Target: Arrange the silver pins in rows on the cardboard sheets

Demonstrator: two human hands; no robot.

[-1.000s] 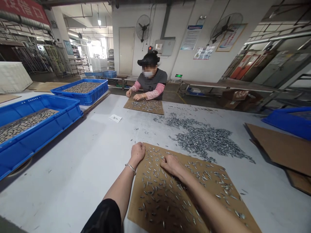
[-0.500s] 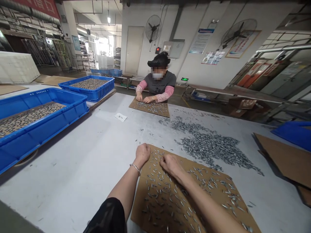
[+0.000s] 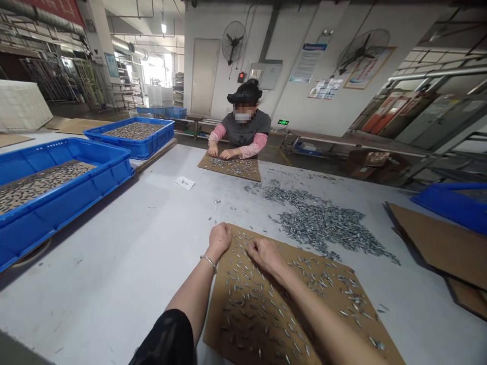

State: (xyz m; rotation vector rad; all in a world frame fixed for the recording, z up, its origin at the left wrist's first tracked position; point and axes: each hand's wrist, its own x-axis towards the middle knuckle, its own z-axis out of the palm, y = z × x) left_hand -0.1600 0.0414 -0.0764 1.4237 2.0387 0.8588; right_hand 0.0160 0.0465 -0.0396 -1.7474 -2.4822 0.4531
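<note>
Brown cardboard sheet (image 3: 335,324) lies flat on the near part of the grey worktop (image 3: 125,263), strewn with small metal pieces (image 3: 262,299). The left hand (image 3: 219,238) rests at the sheet's far left corner, fingers curled into a loose fist; whether it holds a piece cannot be told. The right hand (image 3: 266,254) sits just beside it on the sheet, knuckles up and fingers bent down onto the pieces, the two hands near each other but apart. Just beyond the sheet, to the far right, a big loose heap of metal pieces (image 3: 323,225) spreads over the worktop. Across it a co-worker (image 3: 243,129) has both hands on a second cardboard sheet (image 3: 243,170). On the left stand two blue crates (image 3: 76,195), both holding more pieces, and a small white slip (image 3: 184,182) lies between them and the co-worker. Spare cardboard (image 3: 441,243) and another blue crate (image 3: 452,203) sit at the right. Wall fans (image 3: 232,43) hang on the white far wall beside a door.
</note>
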